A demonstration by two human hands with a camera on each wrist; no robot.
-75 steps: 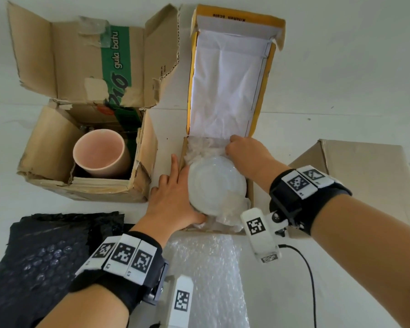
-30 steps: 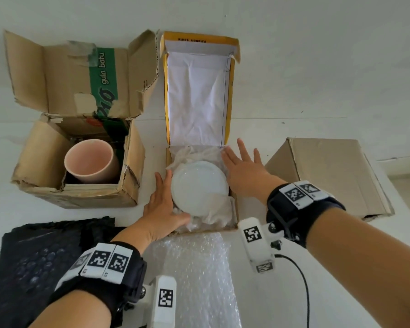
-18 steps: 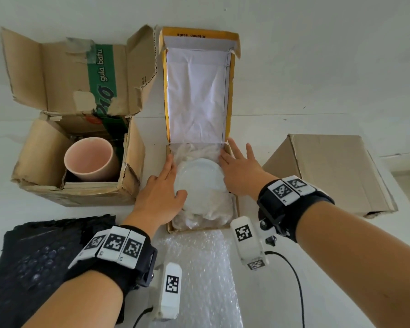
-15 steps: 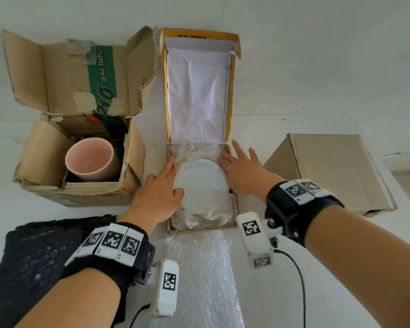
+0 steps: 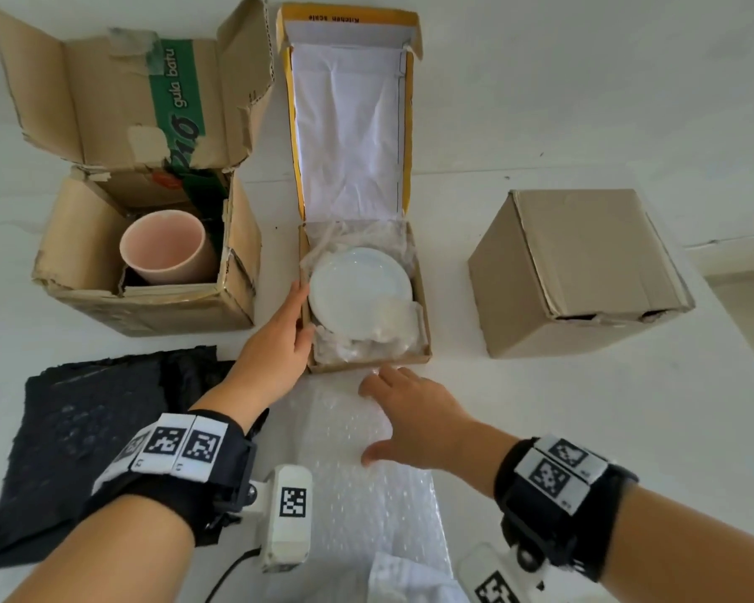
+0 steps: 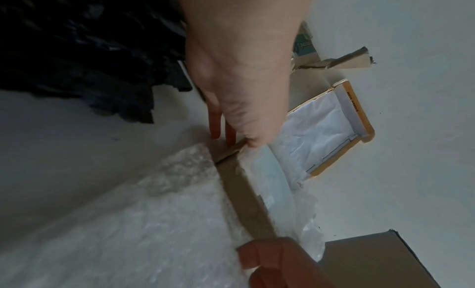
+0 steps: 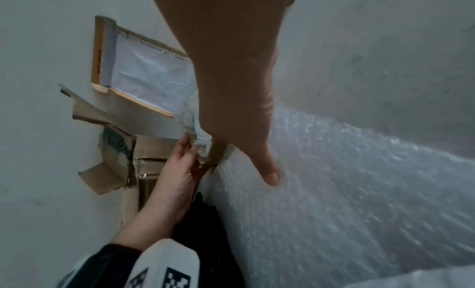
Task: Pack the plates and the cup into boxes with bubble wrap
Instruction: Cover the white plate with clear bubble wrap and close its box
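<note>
A white plate (image 5: 360, 293) lies on clear wrap inside the small yellow-edged box (image 5: 423, 315), whose lid stands open. A pink cup (image 5: 164, 248) stands in the torn carton (image 5: 149, 311) at the left. My left hand (image 5: 303, 310) holds the small box's left wall, fingers along the outside and thumb on the rim by the wrap, as the left wrist view shows (image 6: 239, 138). My right hand (image 5: 379, 424) is spread flat over the clear bubble wrap sheet (image 5: 366, 507) just in front of that box, its thumb (image 7: 270, 176) stretched out on the wrap.
A closed brown box (image 5: 580, 272) stands to the right of the plate box. Black bubble wrap (image 5: 83, 428) lies at the near left. Everything sits on a white surface (image 5: 540, 406) against a white wall.
My right hand left the box's right side and came back onto the clear bubble wrap sheet. My left hand slid off the plate's edge to the box's left wall.
</note>
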